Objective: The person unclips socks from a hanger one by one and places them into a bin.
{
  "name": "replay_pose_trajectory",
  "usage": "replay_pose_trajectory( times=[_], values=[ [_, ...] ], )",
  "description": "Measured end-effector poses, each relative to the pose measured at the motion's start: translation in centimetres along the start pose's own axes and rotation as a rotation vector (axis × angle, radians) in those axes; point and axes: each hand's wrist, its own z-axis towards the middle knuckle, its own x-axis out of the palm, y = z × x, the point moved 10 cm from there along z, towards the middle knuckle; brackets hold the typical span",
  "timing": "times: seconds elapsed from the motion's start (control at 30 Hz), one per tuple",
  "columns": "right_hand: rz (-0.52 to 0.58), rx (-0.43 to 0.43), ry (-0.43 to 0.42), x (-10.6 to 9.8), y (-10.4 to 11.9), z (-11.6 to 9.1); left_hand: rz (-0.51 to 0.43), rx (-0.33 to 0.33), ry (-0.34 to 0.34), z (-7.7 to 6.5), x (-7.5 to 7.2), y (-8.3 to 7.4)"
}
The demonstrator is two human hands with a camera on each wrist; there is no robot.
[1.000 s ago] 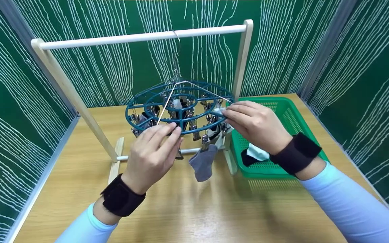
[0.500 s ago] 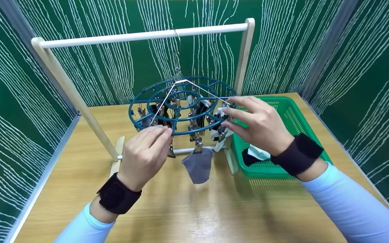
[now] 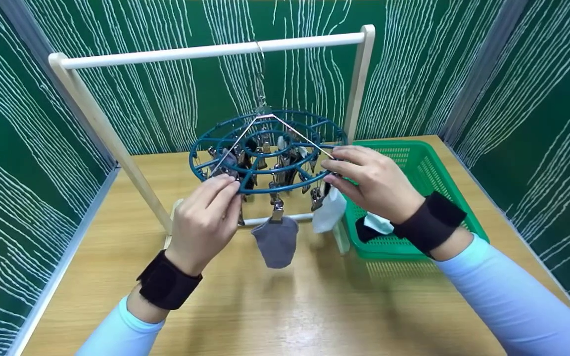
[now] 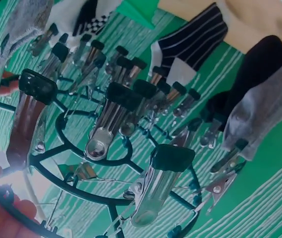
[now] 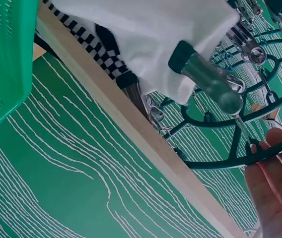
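Note:
A round teal clip hanger [image 3: 292,187] hangs by its hook and cords, tilted toward me. My left hand [image 3: 208,210] pinches the rim at the front left, thumb and fingertips around it, as the left wrist view also shows. On the front right, my right hand [image 3: 376,183] holds the rim, fingers over it. Metal clips dangle below the rings. A grey sock [image 3: 276,244] hangs from a front clip between my hands, and a white sock [image 3: 330,212] hangs beside my right hand. Striped [image 4: 190,42], black [image 4: 260,62] and checkered [image 5: 94,47] socks hang farther around.
The hanger's hook sits on the white bar [image 3: 166,56] of a wooden rack [image 3: 112,133]. At right on the table [image 3: 285,306] stands a green basket [image 3: 389,253], holding a white cloth [image 3: 378,222] and a black cloth [image 3: 365,231]. Green walls enclose the sides and back.
The hanger has turned, its front moving left: the grey sock has shifted left and the white sock has come round to the front right. My left hand moved left; my right fingers loosened, then closed again.

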Motion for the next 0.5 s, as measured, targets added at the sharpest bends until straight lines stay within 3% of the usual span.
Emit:
replay_pose_trajectory(
  times=[0.3, 0.4, 0.5],
  values=[
    [0.003, -0.021, -0.007, 0.1, 0.6, 0.5, -0.084, 0.111, -0.052, -0.4, -0.6, -2.5],
    [0.001, -0.02, -0.008, 0.1, 0.6, 0.5, -0.144, 0.082, 0.01, -0.4, 0.1, -2.9],
    [-0.002, -0.014, -0.007, 0.1, 0.6, 0.5, -0.187, -0.012, 0.119, -0.4, 1.3, -2.8]
  ],
)
